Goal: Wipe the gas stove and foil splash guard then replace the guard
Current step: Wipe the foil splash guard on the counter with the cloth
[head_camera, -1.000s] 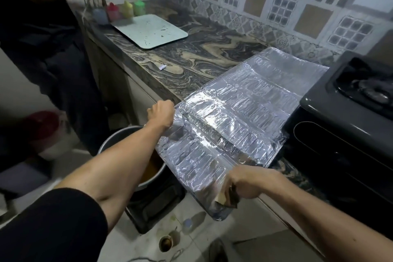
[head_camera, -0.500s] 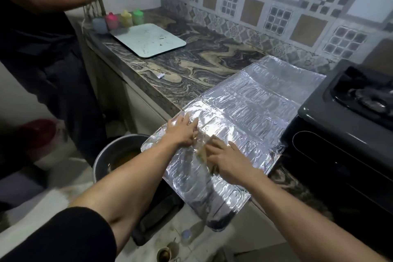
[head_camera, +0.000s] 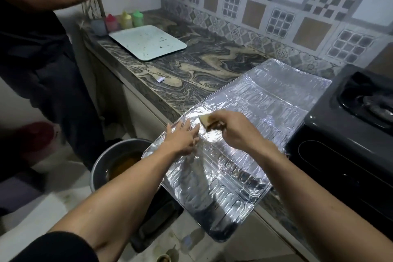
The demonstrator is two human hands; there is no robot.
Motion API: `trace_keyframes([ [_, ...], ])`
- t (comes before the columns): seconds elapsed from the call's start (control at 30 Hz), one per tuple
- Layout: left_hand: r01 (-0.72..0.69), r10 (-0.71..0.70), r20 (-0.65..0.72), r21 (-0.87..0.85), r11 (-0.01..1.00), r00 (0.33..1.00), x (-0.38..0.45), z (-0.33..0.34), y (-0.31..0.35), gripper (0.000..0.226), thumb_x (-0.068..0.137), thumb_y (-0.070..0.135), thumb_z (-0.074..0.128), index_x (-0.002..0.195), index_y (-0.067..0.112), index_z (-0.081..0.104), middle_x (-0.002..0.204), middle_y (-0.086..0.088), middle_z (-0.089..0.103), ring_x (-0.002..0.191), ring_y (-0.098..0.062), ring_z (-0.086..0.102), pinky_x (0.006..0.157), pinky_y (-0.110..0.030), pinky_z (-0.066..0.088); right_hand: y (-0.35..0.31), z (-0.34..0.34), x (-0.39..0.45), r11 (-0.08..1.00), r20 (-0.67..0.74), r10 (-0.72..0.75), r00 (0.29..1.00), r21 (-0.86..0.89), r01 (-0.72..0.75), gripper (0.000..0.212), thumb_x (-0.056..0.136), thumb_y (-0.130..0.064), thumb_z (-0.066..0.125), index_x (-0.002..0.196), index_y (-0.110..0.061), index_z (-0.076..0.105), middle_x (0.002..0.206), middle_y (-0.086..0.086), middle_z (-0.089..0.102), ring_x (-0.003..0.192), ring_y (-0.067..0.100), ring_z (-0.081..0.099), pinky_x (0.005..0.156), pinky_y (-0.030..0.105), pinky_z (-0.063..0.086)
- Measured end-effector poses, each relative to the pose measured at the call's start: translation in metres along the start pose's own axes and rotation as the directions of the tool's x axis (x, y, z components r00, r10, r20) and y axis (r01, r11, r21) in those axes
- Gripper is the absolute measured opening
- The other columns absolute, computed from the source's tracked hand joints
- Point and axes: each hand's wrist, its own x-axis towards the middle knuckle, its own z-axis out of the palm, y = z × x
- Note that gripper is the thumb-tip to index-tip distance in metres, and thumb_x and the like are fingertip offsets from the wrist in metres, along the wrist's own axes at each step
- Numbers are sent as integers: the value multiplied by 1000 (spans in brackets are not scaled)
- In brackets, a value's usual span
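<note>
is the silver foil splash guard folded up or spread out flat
Spread out flat. The silver foil splash guard lies opened across the marbled countertop, its near end overhanging the edge, left hand pressing it down.

One foil splash guard (head_camera: pixel 244 134), one gas stove (head_camera: pixel 348 134) at three o'clock, one sponge (head_camera: pixel 205 121). At eleven o'clock: three coloured bottles (head_camera: pixel 125 19), one tray (head_camera: pixel 146 41). One metal pot (head_camera: pixel 119 161) at seven o'clock.

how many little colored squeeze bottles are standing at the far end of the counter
3: a red bottle, a yellow bottle and a green bottle, in a row behind the tray. Others may be hidden.
</note>
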Motion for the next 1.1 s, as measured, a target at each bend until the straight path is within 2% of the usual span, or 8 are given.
trace_keyframes([
  [0.2,37,-38,6,16,999,999,-1,-6,7,59,102,43,30,154,33,5,163,-7,-3,149,-30,-6,112,-63,-10,42,47,15,954,151,151,977,-281,-104,44,90,-41,57,132,-35,48,147,-4,40,128,23,45,99,48,45],
  [0.37,50,-51,2,17,999,999,-2,-10,15,61,101,43,33,154,29,7,162,-11,-2,149,-32,-5,113,-63,-12,61,27,-42,928,33,265,964,-280,-245,50,87,-24,62,132,-43,49,150,-19,36,127,16,48,92,45,51],
  [0.47,49,-48,-10,54,997,999,-2,-12,20,62,100,40,40,154,24,12,161,-15,2,149,-34,-1,112,-64,-11,59,1,-78,864,51,441,896,-295,-408,47,84,-10,49,122,-36,60,137,-6,55,114,24,59,84,37,54],
  [0.6,78,-78,0,69,995,997,-1,-18,31,63,101,42,33,155,18,9,162,-15,0,148,-37,-1,112,-63,-11,60,-29,-98,789,-94,608,788,175,-589,44,72,-4,45,98,-25,73,95,4,73,90,25,66,78,31,55],
  [0.7,-55,56,2,-105,993,998,-2,-40,62,65,103,43,27,154,17,-4,161,-12,-7,148,-35,-1,115,-59,-6,51,-57,-118,616,-174,683,709,659,-431,23,79,-1,57,90,-14,73,84,5,72,74,21,64,76,38,55],
  [0.8,-247,300,-3,-577,779,954,-15,-83,106,72,98,51,37,152,9,16,158,-16,21,144,-34,25,117,-51,24,28,-84,-139,338,-91,689,719,918,-208,14,88,0,56,100,-6,63,78,13,64,60,22,61,66,41,57],
  [0.93,-138,531,73,-927,348,844,-57,-140,167,51,93,57,47,120,16,62,104,-9,69,87,-24,68,75,-42,56,6,-119,-177,166,-137,665,734,986,33,12,90,-1,52,90,-9,61,66,11,69,53,20,67,62,43,59],
  [1.1,-51,725,41,-993,105,687,-95,-178,223,32,95,35,54,84,17,78,78,-8,53,69,-20,50,65,-48,61,-3,-157,-217,304,-290,726,624,949,88,15,93,-3,51,102,-10,61,86,11,69,71,21,68,56,36,61],
])
